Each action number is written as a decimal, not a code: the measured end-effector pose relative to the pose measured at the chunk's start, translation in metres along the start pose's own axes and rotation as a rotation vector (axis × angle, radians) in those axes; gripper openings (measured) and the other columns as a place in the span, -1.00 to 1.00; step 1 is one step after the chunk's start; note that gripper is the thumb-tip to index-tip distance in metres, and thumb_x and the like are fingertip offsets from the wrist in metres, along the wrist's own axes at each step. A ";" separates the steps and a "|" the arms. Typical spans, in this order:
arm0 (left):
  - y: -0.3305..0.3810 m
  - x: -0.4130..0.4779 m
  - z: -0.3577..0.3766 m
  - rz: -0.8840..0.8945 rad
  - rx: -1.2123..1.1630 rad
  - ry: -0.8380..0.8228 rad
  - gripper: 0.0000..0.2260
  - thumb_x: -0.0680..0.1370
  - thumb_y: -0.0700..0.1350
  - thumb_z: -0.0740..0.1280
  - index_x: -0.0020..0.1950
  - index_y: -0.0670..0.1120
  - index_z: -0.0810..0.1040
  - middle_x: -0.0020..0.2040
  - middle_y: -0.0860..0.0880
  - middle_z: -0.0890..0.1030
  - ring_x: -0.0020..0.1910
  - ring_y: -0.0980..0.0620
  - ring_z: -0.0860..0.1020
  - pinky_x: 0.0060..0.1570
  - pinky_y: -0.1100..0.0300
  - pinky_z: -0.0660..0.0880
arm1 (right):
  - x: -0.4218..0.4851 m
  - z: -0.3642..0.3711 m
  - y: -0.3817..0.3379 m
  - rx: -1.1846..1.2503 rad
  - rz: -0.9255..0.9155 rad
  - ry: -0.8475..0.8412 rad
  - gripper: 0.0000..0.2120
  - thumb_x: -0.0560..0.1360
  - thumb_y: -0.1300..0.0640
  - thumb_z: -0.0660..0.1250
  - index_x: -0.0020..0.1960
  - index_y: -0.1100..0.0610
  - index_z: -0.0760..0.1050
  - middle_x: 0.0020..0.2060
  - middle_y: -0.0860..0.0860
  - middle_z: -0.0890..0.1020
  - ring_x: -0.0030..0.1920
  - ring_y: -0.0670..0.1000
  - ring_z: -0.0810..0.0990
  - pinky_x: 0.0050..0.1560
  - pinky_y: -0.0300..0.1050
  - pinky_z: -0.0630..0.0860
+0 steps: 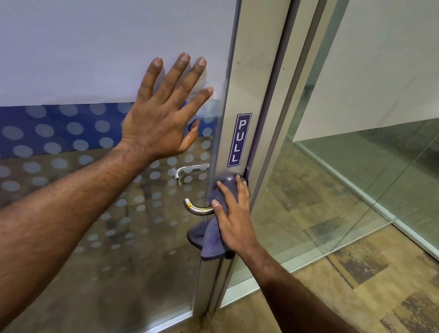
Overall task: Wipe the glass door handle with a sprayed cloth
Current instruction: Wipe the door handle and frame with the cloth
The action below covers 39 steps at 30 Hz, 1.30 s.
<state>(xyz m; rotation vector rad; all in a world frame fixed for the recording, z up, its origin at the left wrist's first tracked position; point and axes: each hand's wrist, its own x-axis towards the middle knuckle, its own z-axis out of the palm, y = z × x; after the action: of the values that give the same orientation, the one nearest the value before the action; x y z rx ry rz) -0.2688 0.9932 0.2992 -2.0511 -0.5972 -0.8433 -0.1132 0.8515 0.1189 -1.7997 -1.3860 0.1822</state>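
A curved steel lever handle sticks out to the left from the aluminium stile of the glass door. My right hand presses a grey-blue cloth flat against the handle's base and the stile; part of the cloth hangs loose below. The handle's free end shows, with a rusty stain near its bend. My left hand lies flat on the glass above the handle, fingers spread, holding nothing.
A blue PULL sticker sits on the stile above the handle. A second handle shows through the glass on the far side. To the right stands a fixed glass partition over patterned carpet.
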 end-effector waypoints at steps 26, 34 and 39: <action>0.002 0.000 -0.005 -0.018 -0.034 -0.052 -0.45 0.62 0.09 0.06 0.59 -0.04 0.13 0.63 -0.20 0.03 0.59 -0.25 0.01 0.48 -0.23 -0.14 | -0.016 0.011 -0.002 -0.215 -0.184 0.184 -0.44 0.51 -0.09 0.32 0.42 0.15 0.40 0.57 0.09 0.22 0.58 0.08 0.11 0.55 -0.02 0.12; 0.002 0.000 -0.005 -0.022 -0.035 -0.053 -0.45 0.61 0.09 0.06 0.59 -0.03 0.16 0.63 -0.20 0.03 0.59 -0.25 0.02 0.48 -0.23 -0.14 | -0.007 0.030 -0.014 -0.137 -0.045 0.248 -0.50 0.56 -0.15 0.16 0.38 0.11 0.45 0.38 0.03 0.49 0.49 0.11 0.27 0.47 0.21 0.20; 0.003 0.000 -0.006 -0.024 -0.043 -0.070 -0.45 0.62 0.11 0.05 0.59 -0.03 0.16 0.63 -0.19 0.01 0.60 -0.24 0.00 0.47 -0.21 -0.18 | -0.005 0.035 -0.036 -0.131 -0.176 0.219 -0.71 0.61 0.07 0.19 0.27 0.07 0.53 0.25 -0.02 0.59 0.33 0.07 0.44 0.32 0.16 0.35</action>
<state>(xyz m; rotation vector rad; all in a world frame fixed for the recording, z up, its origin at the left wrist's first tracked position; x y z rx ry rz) -0.2691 0.9867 0.3005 -2.1232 -0.6477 -0.8073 -0.1608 0.8669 0.1191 -1.7331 -1.4147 -0.1973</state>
